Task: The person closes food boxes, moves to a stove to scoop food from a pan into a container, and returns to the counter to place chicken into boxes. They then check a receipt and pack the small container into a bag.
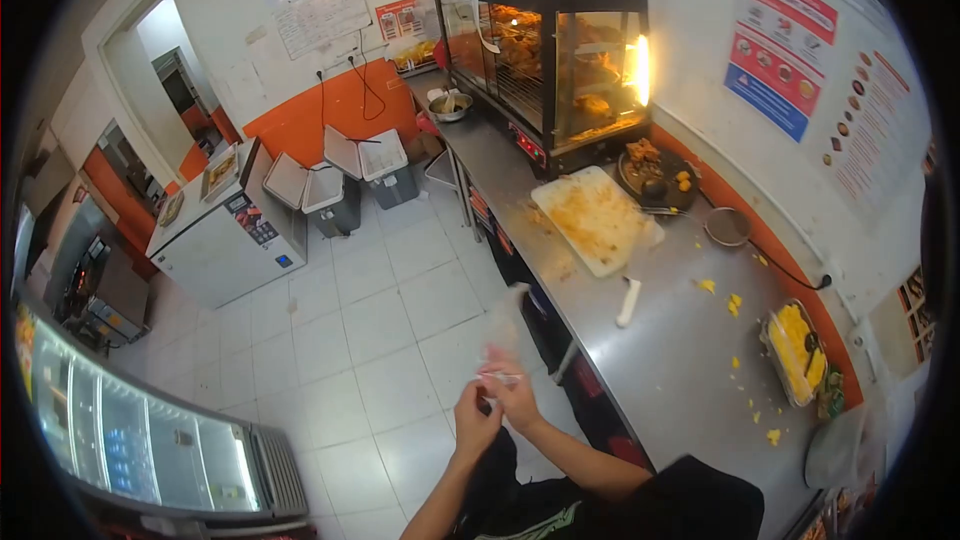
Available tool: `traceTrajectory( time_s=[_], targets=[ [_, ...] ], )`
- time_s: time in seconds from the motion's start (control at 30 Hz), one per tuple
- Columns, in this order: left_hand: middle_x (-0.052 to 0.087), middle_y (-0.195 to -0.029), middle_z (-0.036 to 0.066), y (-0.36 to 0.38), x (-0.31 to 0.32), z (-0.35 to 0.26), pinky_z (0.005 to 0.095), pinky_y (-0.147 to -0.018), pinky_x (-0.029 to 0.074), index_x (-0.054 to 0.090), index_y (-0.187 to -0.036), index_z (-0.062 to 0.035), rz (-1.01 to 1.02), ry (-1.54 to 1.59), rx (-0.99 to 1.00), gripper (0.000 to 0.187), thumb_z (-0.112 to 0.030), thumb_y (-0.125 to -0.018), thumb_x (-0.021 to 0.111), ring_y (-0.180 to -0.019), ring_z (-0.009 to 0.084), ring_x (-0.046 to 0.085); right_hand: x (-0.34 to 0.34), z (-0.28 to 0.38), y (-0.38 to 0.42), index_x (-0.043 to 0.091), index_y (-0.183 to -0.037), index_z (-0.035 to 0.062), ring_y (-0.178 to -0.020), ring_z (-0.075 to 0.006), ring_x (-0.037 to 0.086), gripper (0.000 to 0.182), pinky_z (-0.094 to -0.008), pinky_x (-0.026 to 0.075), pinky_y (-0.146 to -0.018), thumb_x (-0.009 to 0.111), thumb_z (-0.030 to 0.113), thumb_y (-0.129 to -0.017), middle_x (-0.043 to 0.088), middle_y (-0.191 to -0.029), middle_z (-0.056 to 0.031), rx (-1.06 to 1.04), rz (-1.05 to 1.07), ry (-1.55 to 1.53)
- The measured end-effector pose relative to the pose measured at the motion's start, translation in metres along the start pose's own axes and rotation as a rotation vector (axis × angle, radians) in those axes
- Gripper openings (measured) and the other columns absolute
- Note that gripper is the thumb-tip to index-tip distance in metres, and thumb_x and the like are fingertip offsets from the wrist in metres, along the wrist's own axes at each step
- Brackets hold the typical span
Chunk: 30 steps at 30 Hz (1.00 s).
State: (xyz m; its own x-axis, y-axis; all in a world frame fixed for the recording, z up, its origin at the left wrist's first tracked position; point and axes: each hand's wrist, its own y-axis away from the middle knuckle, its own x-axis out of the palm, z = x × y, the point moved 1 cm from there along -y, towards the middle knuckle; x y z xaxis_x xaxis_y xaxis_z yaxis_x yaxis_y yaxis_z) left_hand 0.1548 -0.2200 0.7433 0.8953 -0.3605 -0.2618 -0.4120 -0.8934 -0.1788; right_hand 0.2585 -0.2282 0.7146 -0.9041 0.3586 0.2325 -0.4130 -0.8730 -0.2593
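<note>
My left hand [473, 422] and my right hand [515, 390] meet in front of me, over the floor just left of the steel counter [640, 360]. Both pinch a thin clear plastic bag [505, 325] that rises blurred above the fingers. The bag's contents cannot be made out. A white-handled knife [628, 302] lies on the counter to the right of my hands, next to a stained white cutting board [597, 219].
A heated display case [545, 55] with fried food stands at the counter's far end. A dark plate [655, 178], a strainer [727, 227], a clear tray of yellow food [795, 352] and yellow crumbs sit on the counter. Lidded bins [340, 185] and a chest freezer [225, 235] stand across the tiled floor.
</note>
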Motion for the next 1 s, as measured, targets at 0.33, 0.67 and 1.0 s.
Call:
traceTrajectory(
  time_s=[0.33,0.67,1.0],
  targets=[
    [0.061,-0.070,0.010,-0.287,-0.019,0.044,0.0278,-0.058,0.043,0.063,-0.077,-0.0010,0.075,0.035,0.210,0.007,-0.007,-0.077,0.066,-0.061,0.0183,0.056,0.004,-0.065,-0.270,0.041,-0.128,0.0047,-0.128,-0.0194,0.033,0.040,-0.0350,0.028,-0.104,0.050,0.010,-0.090,0.040,-0.133,-0.0113,0.295,-0.458,-0.264],
    [0.059,-0.072,0.009,-0.488,0.019,0.101,0.0289,-0.056,0.043,0.064,-0.077,-0.0027,0.522,0.050,0.206,0.008,-0.009,-0.077,0.067,-0.060,0.0201,0.055,-0.049,-0.152,-0.451,0.041,-0.122,0.0105,-0.101,-0.0251,0.050,0.055,-0.0458,0.043,-0.089,0.039,0.056,-0.090,0.051,-0.099,-0.0101,0.239,-0.708,-0.329],
    [0.059,-0.076,0.011,-0.617,0.021,0.093,0.0305,-0.062,0.045,0.062,-0.077,-0.0011,1.113,0.322,0.420,0.006,-0.007,-0.079,0.065,-0.066,0.0235,0.056,-0.031,-0.086,-0.577,0.011,-0.145,0.0305,-0.115,-0.0240,0.039,0.092,-0.0407,0.031,-0.092,0.031,0.083,-0.071,0.029,-0.143,-0.0068,-0.049,-0.634,-0.282]
  ],
)
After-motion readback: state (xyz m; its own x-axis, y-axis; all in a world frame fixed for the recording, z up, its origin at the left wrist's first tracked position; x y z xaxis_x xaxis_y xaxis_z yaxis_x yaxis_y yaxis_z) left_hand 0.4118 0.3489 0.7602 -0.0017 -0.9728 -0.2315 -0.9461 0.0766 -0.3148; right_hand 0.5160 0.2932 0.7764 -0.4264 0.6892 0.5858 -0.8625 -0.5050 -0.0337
